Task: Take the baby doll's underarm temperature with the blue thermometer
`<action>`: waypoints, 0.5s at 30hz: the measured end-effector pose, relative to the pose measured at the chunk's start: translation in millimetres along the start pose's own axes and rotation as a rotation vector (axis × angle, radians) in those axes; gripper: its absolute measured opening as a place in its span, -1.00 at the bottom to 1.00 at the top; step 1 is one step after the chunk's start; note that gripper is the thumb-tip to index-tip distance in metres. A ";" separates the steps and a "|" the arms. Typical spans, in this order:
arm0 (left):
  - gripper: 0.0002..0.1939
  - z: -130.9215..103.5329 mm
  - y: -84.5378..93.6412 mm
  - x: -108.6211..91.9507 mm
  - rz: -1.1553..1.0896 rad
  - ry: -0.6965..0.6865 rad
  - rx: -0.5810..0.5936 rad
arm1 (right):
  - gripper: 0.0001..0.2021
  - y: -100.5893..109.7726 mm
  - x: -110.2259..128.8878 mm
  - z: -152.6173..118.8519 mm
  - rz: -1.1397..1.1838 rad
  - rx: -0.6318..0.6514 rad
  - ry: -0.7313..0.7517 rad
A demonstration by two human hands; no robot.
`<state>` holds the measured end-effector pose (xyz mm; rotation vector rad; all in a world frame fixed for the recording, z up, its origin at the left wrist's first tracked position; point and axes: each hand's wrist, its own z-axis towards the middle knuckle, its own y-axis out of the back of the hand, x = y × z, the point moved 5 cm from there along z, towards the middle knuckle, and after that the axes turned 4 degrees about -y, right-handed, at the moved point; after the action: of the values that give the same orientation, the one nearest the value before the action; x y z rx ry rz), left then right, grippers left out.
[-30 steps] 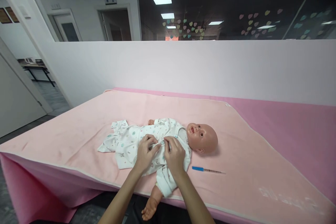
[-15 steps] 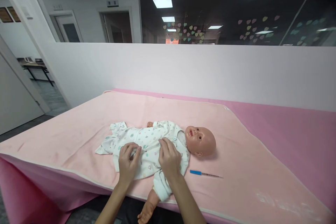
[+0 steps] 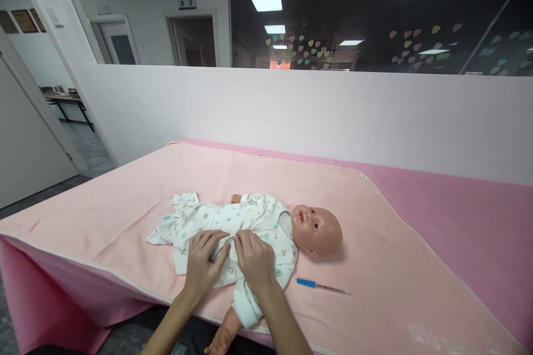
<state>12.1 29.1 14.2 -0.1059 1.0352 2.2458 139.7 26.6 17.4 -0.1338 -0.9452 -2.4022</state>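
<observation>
A baby doll (image 3: 318,230) lies on its back on a pale pink sheet (image 3: 383,266), its head to the right. It wears a white printed outfit (image 3: 260,211) with a snap near the collar. My left hand (image 3: 205,260) is over the middle of the outfit, thumb and fingers closed on its cloth. Right beside it, my right hand (image 3: 255,258) pinches the same cloth, the fingertips of both hands nearly touching. One doll arm hangs toward me over the front edge, below my right hand.
A blue-capped thermometer-like stick (image 3: 307,283) lies right of my right forearm. Deeper pink cloth (image 3: 458,205) shows under the sheet. Behind stands a white half wall (image 3: 312,111) with dark glass above; a doorway is at the left.
My right hand has moved left along the outfit to meet my left hand, and its fingers now grip cloth. The view has shifted slightly.
</observation>
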 end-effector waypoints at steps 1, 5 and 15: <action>-0.81 0.3 -0.2 -0.4 0.000 -0.003 -0.005 | -0.79 -0.1 -0.4 0.1 -0.007 0.008 -0.007; -0.82 0.8 -2.7 0.7 0.001 0.003 0.007 | -0.79 -0.2 -1.0 0.3 -0.021 0.027 -0.017; -0.89 0.8 -3.8 0.1 -0.077 -0.041 0.014 | -0.81 -0.8 -2.7 -0.6 -0.029 0.036 -0.055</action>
<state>14.4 31.5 12.3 -0.0919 1.0084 2.1624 141.6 27.9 15.7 -0.1747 -1.0218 -2.4170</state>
